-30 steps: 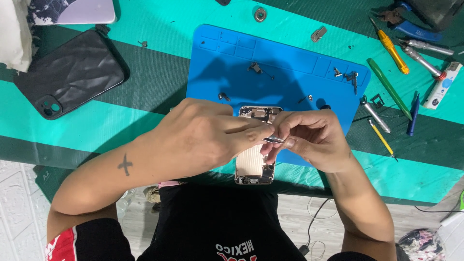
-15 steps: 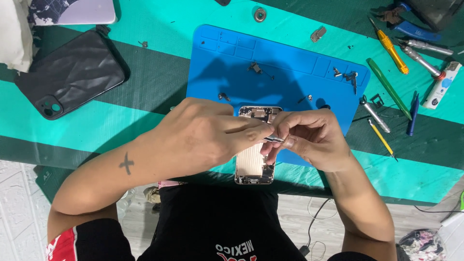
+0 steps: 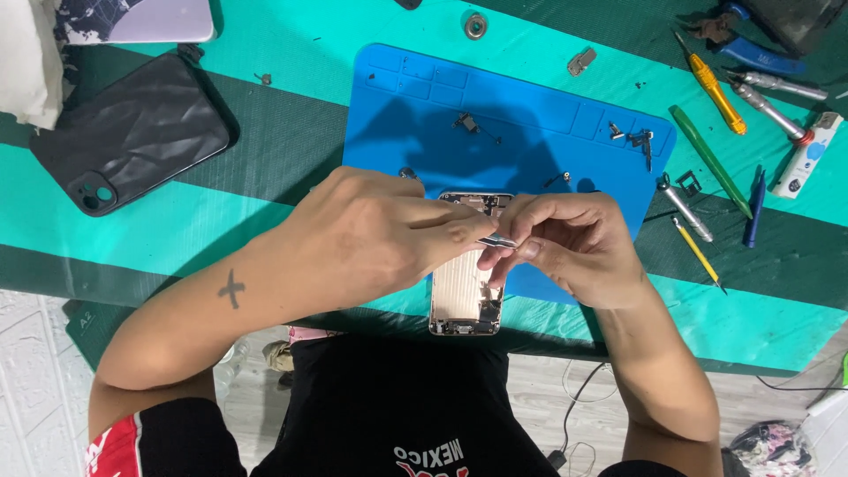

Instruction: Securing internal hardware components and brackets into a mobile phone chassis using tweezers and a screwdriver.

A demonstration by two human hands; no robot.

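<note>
Nothing moved: two hands, one tweezers, one opened phone.

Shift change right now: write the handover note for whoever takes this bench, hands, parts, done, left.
Left hand: over the opened phone body, fingertips meeting the right hand's.
Right hand: pinching small metal tweezers above the phone body.
Phone body lies at the near edge of the blue mat. Loose screws and small parts lie on the mat. Screwdrivers and pry tools lie to the right, a black phone case to the left.
Done: phone opened, small parts out.
Left: cannot tell beyond the part under the tweezers.
</note>
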